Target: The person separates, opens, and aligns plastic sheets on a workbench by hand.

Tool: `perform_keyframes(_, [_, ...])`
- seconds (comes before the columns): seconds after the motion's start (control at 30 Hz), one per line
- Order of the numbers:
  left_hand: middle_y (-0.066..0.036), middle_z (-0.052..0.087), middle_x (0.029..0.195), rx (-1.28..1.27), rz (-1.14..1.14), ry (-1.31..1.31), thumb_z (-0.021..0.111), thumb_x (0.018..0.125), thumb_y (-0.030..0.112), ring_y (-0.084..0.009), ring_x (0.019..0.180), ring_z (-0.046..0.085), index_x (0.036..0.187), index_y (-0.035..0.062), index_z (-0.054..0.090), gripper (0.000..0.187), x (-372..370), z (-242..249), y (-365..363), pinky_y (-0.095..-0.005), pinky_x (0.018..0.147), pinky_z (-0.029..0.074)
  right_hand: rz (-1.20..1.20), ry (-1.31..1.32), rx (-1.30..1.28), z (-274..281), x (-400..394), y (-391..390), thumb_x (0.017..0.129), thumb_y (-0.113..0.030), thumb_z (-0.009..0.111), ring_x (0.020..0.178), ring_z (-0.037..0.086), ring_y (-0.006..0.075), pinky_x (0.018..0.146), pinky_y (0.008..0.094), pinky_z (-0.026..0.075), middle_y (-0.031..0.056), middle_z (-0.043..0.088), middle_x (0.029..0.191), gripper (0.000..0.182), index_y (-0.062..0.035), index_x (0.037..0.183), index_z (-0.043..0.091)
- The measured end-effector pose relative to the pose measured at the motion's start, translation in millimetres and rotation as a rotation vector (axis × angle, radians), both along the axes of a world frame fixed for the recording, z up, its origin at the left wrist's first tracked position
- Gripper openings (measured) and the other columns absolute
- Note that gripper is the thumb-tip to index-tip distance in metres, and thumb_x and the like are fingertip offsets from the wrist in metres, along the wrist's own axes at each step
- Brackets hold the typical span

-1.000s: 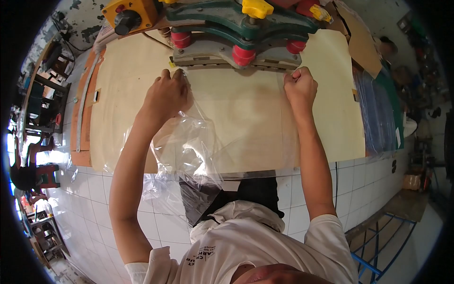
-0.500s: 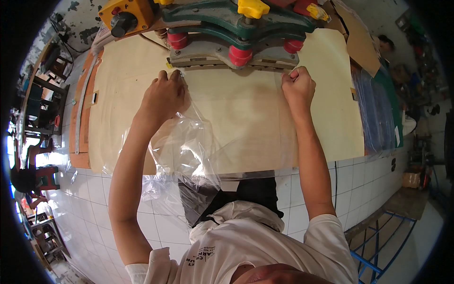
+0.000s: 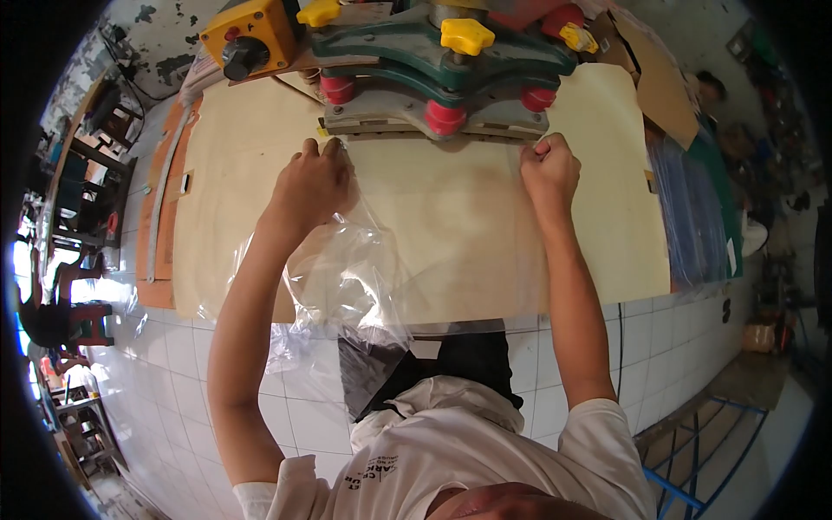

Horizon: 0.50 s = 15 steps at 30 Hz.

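A clear plastic sheet (image 3: pixel 459 260) spreads over the cream-covered table, its crumpled side (image 3: pixel 351 269) hanging below my left forearm and over the front edge. My left hand (image 3: pixel 314 184) holds the sheet's upper left corner, fingers closed. At the upper right corner my right hand (image 3: pixel 552 169) is closed on the same sheet, thumb against the curled fingers. Both hands sit close to the front edge of the machine's metal pressing bar (image 3: pixel 433 126), one near each end. The bar hangs under a dark green frame with red knobs (image 3: pixel 445 116).
A yellow control box (image 3: pixel 247 39) with a black dial stands at the back left. Yellow star knobs (image 3: pixel 466 36) top the machine. Stacked clear sheets (image 3: pixel 687 208) lie on the table's right end, near cardboard (image 3: pixel 663 78). A blue metal rack (image 3: pixel 706 451) stands at lower right.
The whole view has shifted slightly, so the machine and table appear a little lower and more to the right. Both hands keep their grip on the plastic sheet, almost unmoved against the machine.
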State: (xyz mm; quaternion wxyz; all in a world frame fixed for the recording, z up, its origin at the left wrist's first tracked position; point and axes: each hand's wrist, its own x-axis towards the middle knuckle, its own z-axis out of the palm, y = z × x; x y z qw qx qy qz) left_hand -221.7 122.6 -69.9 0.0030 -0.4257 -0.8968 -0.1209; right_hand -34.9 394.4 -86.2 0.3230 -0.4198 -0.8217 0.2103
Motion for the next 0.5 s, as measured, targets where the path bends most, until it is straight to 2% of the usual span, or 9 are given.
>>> perform_keyframes(0.23, [-0.027,0.059,0.101,0.006,0.006,-0.004,0.055,0.089,0.019,-0.0416,0.095,0.060,0.120,0.0013,0.055,0.036,-7,-4,-2,-0.0479,0.084,0.050,-0.001,0.003,0.005,0,1,-1,0.079,-0.015,0.071,0.070,0.068,0.0345,0.067,0.0418,0.053,0.0145,0.067,0.070,0.018,-0.0025,0.079,0.059])
perform_keyframes(0.3, [-0.027,0.059,0.106,-0.049,-0.045,-0.098,0.048,0.094,0.033,-0.0423,0.098,0.062,0.126,0.0019,0.055,0.044,-12,2,-5,-0.0475,0.086,0.052,0.008,0.030,0.022,0,3,-1,0.078,-0.015,0.072,0.069,0.068,0.0345,0.066,0.0417,0.053,0.0145,0.067,0.069,0.018,-0.0023,0.079,0.059])
perform_keyframes(0.43, [-0.024,0.060,0.113,-0.146,0.014,-0.153,0.043,0.098,0.041,-0.0393,0.106,0.060,0.131,0.0040,0.055,0.050,-6,35,-14,-0.0456,0.091,0.049,0.042,0.068,0.026,-1,8,4,0.079,-0.019,0.074,0.064,0.066,0.0320,0.064,0.0392,0.053,0.0139,0.065,0.065,0.024,-0.0015,0.074,0.058])
perform_keyframes(0.5, [-0.021,0.061,0.117,-0.218,0.047,-0.247,0.044,0.099,0.043,-0.0361,0.114,0.057,0.137,0.0030,0.051,0.056,2,51,-26,-0.0405,0.098,0.044,0.054,0.085,0.004,1,15,10,0.079,-0.021,0.074,0.061,0.066,0.0299,0.063,0.0379,0.052,0.0130,0.065,0.064,0.027,-0.0011,0.072,0.058])
